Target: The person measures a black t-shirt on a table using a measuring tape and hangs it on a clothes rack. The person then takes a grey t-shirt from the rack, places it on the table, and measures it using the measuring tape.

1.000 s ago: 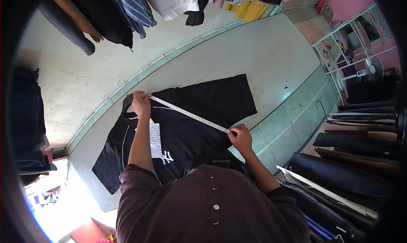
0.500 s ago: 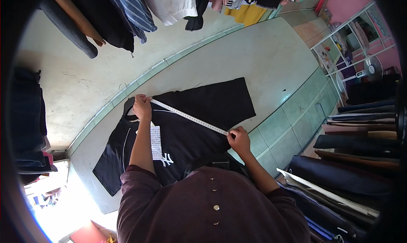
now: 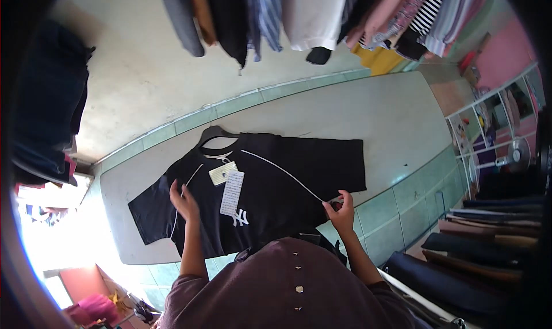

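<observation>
A black short-sleeved T-shirt (image 3: 276, 197) with white piping and a white letter logo lies flat on its dark hanger (image 3: 215, 132). A cream tag (image 3: 222, 172) and a printed white tag (image 3: 232, 193) rest on its chest. My left hand (image 3: 185, 204) is over the shirt's left side, fingers apart and slightly blurred, with nothing visible in it. By the underarm at right, my right hand (image 3: 341, 210) pinches a small pale bit that looks like the measuring tape (image 3: 338, 201); the rest of the tape cannot be made out.
The shirt is on a long pale table (image 3: 397, 116) with rounded ends, beside a tiled wall edge. Clothes (image 3: 313, 18) hang above the far side, dark trousers (image 3: 49, 99) at left. Folded garments (image 3: 425, 277) are stacked at right, near a fan (image 3: 519, 152) and a white rack (image 3: 477, 119).
My left hand has left the collar and moved down toward the shirt's left side. The tape no longer stretches visibly across the chest. My right hand stays near the underarm; the view has turned.
</observation>
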`<action>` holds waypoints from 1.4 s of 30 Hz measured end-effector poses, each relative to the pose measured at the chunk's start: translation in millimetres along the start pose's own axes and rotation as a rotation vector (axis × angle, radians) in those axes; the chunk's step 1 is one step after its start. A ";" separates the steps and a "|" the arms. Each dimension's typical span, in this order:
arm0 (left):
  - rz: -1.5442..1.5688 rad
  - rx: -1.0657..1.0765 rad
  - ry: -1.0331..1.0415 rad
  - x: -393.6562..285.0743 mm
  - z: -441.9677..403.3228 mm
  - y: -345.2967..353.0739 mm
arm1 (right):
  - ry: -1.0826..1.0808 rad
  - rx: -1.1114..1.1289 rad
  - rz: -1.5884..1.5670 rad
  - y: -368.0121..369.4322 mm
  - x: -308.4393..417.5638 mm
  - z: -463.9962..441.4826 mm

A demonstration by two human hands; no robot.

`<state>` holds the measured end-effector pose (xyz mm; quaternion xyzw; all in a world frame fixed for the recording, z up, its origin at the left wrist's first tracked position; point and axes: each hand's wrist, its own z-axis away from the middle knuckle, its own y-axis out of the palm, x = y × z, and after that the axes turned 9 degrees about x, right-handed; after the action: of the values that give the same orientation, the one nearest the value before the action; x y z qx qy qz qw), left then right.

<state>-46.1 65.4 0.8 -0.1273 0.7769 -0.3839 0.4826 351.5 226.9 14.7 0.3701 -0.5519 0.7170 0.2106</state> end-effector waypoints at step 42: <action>-0.155 0.162 -0.344 118.1 152.9 -130.3 | -0.062 -0.098 0.417 34.8 -15.8 69.2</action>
<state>1.7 -161.8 -19.1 -0.2111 0.6375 -0.4538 0.5857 357.5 152.5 -11.4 0.2591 -0.6569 0.7057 0.0581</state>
